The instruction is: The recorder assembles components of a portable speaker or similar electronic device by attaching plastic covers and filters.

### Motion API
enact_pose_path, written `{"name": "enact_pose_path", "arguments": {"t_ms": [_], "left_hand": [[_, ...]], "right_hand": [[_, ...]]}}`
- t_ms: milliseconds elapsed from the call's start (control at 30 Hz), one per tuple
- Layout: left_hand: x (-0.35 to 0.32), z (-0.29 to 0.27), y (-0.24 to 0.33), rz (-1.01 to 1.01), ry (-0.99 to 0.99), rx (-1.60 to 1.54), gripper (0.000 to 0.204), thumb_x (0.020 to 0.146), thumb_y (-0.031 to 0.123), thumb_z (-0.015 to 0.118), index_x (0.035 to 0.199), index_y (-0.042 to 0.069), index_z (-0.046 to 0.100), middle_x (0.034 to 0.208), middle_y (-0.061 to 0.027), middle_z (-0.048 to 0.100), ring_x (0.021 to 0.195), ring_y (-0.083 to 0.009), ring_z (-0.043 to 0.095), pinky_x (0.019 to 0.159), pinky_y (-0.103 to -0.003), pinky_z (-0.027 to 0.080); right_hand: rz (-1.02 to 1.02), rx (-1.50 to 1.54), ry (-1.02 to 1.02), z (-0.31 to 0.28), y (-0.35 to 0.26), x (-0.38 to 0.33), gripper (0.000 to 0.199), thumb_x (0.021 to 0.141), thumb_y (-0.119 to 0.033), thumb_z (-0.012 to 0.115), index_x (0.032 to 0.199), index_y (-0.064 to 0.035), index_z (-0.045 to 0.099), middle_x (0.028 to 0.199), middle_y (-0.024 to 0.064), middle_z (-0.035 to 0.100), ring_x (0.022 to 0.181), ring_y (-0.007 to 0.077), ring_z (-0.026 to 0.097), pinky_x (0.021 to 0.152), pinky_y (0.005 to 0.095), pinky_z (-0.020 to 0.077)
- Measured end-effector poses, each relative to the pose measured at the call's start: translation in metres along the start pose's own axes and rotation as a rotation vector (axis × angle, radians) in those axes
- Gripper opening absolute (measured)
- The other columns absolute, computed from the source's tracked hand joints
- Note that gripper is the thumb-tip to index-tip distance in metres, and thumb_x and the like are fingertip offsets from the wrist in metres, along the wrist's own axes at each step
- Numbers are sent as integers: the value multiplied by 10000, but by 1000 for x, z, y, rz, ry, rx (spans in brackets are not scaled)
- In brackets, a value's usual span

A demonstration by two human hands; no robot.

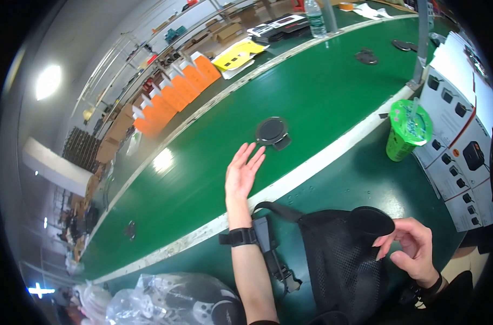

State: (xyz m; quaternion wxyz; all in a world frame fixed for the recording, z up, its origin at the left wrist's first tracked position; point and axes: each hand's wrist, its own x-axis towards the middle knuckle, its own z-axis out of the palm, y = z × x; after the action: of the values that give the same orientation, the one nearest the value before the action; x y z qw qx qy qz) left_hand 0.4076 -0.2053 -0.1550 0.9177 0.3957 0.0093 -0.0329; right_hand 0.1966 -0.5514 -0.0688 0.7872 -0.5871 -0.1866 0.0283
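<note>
My left hand (242, 172) stretches out flat over the green conveyor belt (203, 157), fingers apart and empty, its fingertips just short of a round black disc-shaped part (272, 131) lying on the belt. My right hand (411, 245) grips the rim of a round black part (371, 221) at the mouth of a black mesh bag (338, 260) that lies on the green bench in front of me. A black band sits on my left wrist.
A green lidded cup with a straw (408, 130) stands on the bench at right beside printed white sheets (457, 141). More black parts (366, 56) ride the belt farther off. Orange boxes (176, 92) line the far side. A clear plastic bag of parts (171, 303) lies near left.
</note>
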Motion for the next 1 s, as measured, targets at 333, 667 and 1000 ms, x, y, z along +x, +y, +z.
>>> {"name": "enact_pose_path", "arguments": {"t_ms": [333,667,1000], "left_hand": [[6,23,-14,9,140,224,491,889,87,469,1286,-77,234,1170,-248,469,1012,-331,555,839,-366,495],[68,95,-19,59,576,1712,710,728,492,640,1152,-34,422,940,-188,618,794,-285,635,707,-387,508],[-25,-105,201,-166,1309,2151,533,799,226,539,1286,111,356,1340,-180,329,1281,-343,259,964,-648,202]], "right_hand": [[95,-206,267,7,4,-2,638,721,-319,647,1157,71,393,740,107,555,559,122,541,480,216,461],[52,-232,302,11,3,4,586,704,-289,616,1129,60,413,695,88,557,504,106,520,441,189,435],[-16,64,167,-10,24,7,658,736,-316,641,1194,59,353,654,91,536,435,112,484,360,185,397]]}}
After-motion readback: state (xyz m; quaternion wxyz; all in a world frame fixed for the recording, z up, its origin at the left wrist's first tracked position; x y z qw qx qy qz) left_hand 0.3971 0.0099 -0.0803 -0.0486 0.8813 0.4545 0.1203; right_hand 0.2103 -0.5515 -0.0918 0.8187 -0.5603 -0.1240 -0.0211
